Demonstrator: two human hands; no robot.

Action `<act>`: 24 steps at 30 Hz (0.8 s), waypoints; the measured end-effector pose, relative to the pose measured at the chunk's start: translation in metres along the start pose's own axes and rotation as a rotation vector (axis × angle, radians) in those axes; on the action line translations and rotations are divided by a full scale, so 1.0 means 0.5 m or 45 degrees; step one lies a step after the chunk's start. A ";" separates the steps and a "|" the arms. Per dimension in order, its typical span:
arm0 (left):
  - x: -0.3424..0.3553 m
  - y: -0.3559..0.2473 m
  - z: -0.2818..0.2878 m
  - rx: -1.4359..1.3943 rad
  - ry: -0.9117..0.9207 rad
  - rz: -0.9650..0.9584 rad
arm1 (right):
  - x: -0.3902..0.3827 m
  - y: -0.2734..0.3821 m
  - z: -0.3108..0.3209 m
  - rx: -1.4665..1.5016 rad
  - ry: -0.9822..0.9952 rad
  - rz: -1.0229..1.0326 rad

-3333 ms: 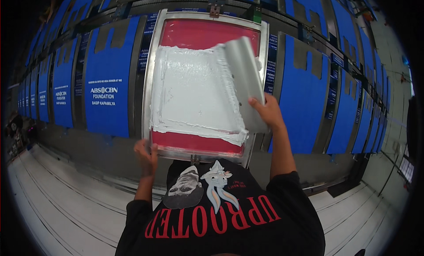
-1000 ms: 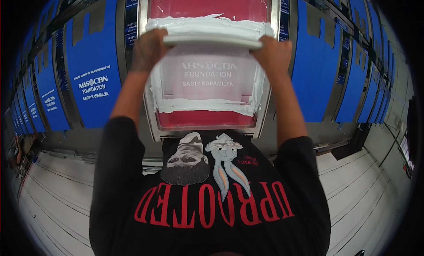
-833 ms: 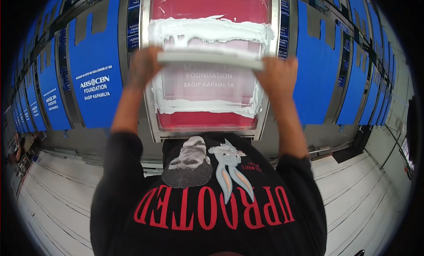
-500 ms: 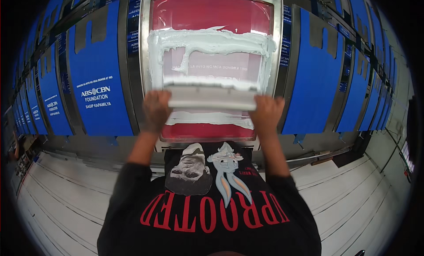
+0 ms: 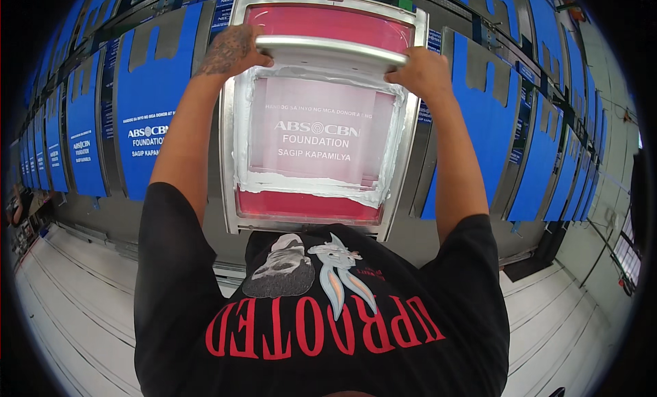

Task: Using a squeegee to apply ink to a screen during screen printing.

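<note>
Both hands (image 5: 328, 55) on squeegee (image 5: 332, 49) atop screen frame (image 5: 229, 157)

A long printing table (image 5: 116, 219) runs left to right, lined with blue fabric panels (image 5: 147, 116) bearing white print. Below it lies a pale plank floor (image 5: 61, 315). Even, bright light fills the workshop.

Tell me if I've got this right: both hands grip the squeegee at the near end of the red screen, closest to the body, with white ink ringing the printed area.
Not quite. The head view shows the left hand and right hand gripping the squeegee at the far end of the red screen, away from the body. White ink does ring the printed area.
</note>
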State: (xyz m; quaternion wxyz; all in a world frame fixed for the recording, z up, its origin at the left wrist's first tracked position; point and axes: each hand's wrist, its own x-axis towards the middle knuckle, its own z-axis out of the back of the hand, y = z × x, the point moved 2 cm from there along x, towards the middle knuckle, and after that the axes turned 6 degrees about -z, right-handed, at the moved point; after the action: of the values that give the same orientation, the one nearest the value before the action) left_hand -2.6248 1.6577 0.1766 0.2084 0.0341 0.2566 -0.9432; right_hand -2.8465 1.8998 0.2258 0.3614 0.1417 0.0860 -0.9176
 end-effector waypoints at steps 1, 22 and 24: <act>-0.010 0.007 -0.023 0.001 -0.008 0.014 | 0.009 -0.003 -0.015 -0.001 -0.002 0.016; -0.714 -0.260 -0.486 -1.394 0.392 0.458 | 0.020 0.119 -0.019 0.143 0.123 0.596; -0.716 -0.265 -0.469 -1.406 0.375 0.353 | -0.019 0.115 -0.030 0.110 0.050 0.575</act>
State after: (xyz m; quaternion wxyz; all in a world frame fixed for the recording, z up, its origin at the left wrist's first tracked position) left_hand -2.3631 2.0126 0.0973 0.2786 0.0845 0.7292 -0.6193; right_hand -2.7975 1.8682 0.2114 0.5493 0.1905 0.0198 -0.8134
